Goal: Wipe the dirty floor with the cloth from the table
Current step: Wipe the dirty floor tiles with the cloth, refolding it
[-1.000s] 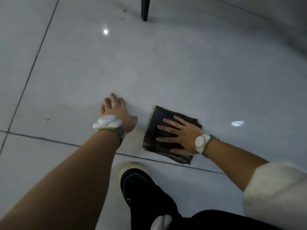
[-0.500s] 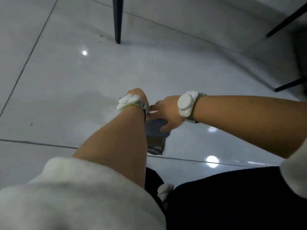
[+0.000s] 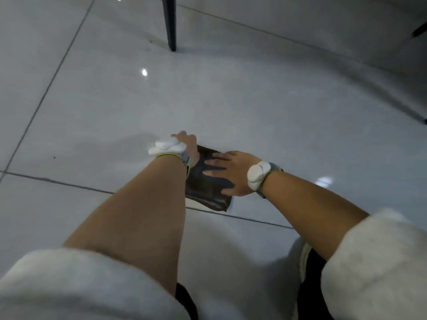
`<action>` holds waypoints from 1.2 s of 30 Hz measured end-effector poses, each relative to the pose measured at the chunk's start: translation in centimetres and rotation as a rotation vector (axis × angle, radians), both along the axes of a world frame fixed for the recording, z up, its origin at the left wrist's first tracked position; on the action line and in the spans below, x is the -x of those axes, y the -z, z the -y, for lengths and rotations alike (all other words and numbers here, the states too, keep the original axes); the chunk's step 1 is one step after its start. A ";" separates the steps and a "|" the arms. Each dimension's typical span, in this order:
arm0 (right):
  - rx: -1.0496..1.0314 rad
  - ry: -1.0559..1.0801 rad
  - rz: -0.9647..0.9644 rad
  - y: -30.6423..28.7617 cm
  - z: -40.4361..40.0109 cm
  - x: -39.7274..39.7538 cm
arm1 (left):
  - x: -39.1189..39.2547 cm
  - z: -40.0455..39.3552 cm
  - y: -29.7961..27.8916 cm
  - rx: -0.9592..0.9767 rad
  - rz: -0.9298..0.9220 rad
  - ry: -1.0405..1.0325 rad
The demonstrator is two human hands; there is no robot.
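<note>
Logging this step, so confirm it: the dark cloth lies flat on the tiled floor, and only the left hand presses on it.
Not quite. The head view shows the right hand spread flat on the dark cloth, while the left hand sits at its far edge. The cloth does lie on the tiled floor.

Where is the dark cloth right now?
The dark cloth lies on the floor at centre of the head view, under the flat right hand, beside the left hand, just beyond a tile joint.

Dim, cool lighting; small ceiling-light glare spots on the glossy pale-grey tiled floor (image 3: 242, 107) beyond both hands; edges bowed, soft.
</note>
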State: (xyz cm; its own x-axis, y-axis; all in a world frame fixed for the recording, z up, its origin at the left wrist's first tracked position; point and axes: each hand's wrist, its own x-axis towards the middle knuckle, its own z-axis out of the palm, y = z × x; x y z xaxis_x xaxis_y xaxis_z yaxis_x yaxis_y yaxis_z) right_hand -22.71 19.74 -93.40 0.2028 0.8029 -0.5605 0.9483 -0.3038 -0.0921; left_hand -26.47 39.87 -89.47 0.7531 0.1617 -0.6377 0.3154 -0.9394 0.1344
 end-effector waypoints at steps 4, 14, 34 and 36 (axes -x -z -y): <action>-0.183 -0.076 -0.052 4.6 -1.6 1.6 | 3.0 -2.3 3.5 -0.104 -0.073 -0.081; -0.477 -0.015 0.022 11.3 4.9 3.6 | 1.3 2.5 7.7 -0.099 0.052 -0.019; -0.259 0.799 0.123 11.1 0.5 -13.6 | -2.9 5.3 10.8 -0.048 -0.045 -0.152; -0.343 0.559 0.169 11.3 -0.4 -12.3 | -3.2 5.5 10.8 -0.069 -0.040 -0.162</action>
State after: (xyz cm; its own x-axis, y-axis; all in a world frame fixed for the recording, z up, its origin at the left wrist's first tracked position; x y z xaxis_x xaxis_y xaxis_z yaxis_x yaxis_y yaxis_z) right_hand -10.39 20.11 -104.75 0.7017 0.6787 -0.2169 0.6671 -0.7327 -0.1346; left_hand -23.32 34.42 -100.23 0.6882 0.3231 -0.6496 0.4673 -0.8823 0.0562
